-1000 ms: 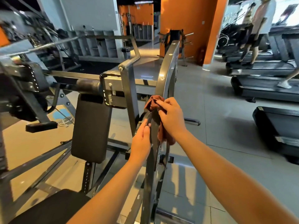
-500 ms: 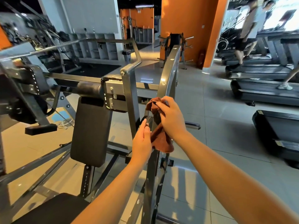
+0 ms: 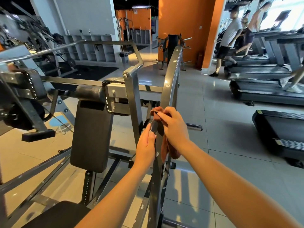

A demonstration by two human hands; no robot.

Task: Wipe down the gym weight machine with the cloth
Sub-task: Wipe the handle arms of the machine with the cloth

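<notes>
The grey steel weight machine (image 3: 171, 74) fills the middle and left, with a tall curved upright bar in front of me, a black back pad (image 3: 91, 134) and a black seat at the bottom left. My right hand (image 3: 174, 127) presses a brown cloth (image 3: 166, 150) against the right side of the upright bar; part of the cloth bunches above my fingers and part hangs below my palm. My left hand (image 3: 146, 145) lies flat against the left side of the same bar, just below the right hand, with the fingers straight and nothing in it.
Treadmills (image 3: 263, 89) line the right side, with people (image 3: 228, 38) walking on and beside them. A plate peg (image 3: 194, 128) sticks out to the right of the bar. An orange pillar (image 3: 185, 30) and a weight rack (image 3: 172, 46) stand behind. Grey tiled floor lies to the right.
The cloth hung loose below my right hand half a second ago; now it is pressed closer along the bar. Both hands stay at about the same height. People in the background walked left.
</notes>
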